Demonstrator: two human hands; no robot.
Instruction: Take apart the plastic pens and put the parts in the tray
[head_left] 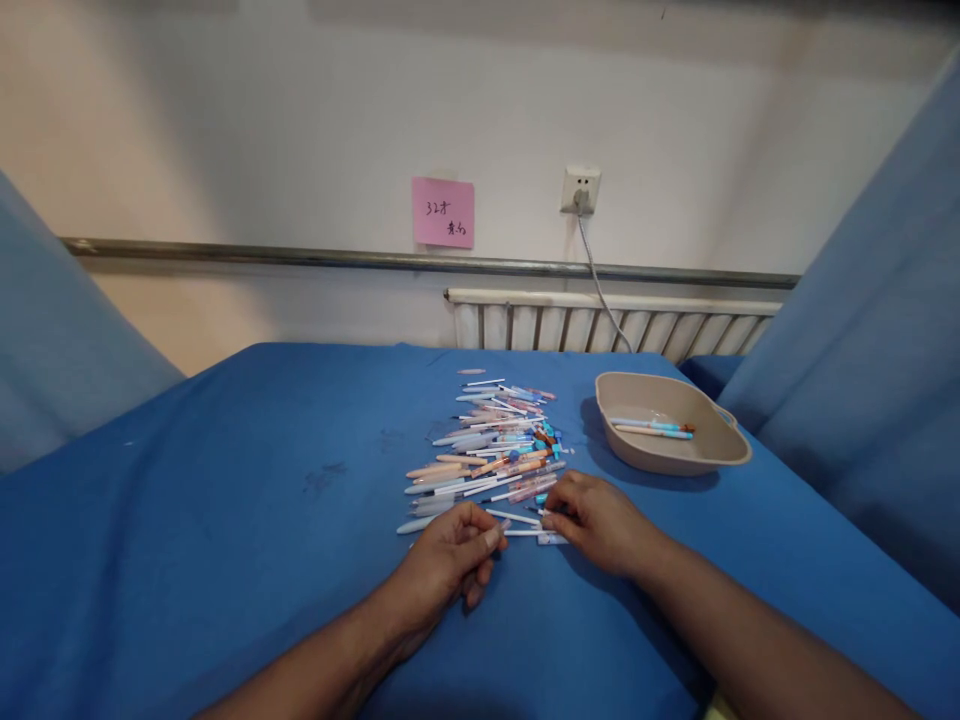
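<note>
Blue cloth [225,500] spreads wide beyond my left hand [450,560], both hands pinching one pen [525,533], right hand [600,520] near the pile [491,440], tray [720,455] beyond, wall [300,120] behind.

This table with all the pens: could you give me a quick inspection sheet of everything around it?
Surface: table under a blue cloth, a few dark marks.
Job's things: pile of pens and pen parts; beige tray to the right with two pens inside.
Clutter: nothing seen.
Hands: left hand curled over a small part; right hand pinching a thin white pen piece at the pile's near edge.
Cables: grey cord from the wall socket.
Surroundings: pink note, radiator, blue curtains either side.
</note>
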